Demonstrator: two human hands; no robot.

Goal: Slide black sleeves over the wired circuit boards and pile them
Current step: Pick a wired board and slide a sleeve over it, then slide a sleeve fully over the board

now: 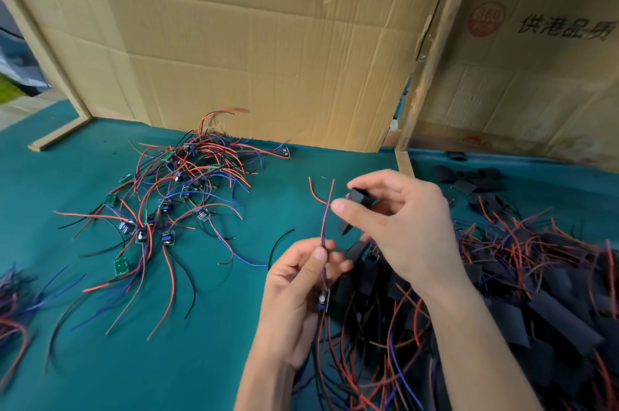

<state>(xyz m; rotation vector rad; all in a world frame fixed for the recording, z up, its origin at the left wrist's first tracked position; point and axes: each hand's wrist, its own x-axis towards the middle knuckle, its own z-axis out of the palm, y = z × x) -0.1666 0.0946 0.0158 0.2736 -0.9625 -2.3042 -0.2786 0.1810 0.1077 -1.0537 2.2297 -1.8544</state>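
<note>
**Sleeve poised at the wire tips, board hanging below**

The left hand [294,296] pinches a red and blue wire pair [326,219] between thumb and fingertips, with the small circuit board [324,300] hanging just under that pinch against the palm. The right hand [398,219] holds a black sleeve [356,206] between thumb and curled fingers, at one o'clock from the left hand, its mouth just beside the upright wire tips.

The sleeve looks like thin, matt, flattened tubing: light and floppy, likely to collapse shut if squeezed across its flat faces. Pressing its edges should pop the mouth open. The wires are thin, springy and insulated, and they splay apart at the tips, so gripping them close together near the ends would probably help threading. The board looks rigid and light, with small parts that could snag the sleeve rim; hold it by its edges or by the wires.

On the green cloth table [100,360], a tangle of bare boards [181,189] lies at ten o'clock from the hands. Loose sleeves [469,179] sit at two o'clock, and the sleeved pile [519,293] spreads at four o'clock. Creased cardboard panels [251,42] stand at twelve o'clock
</note>
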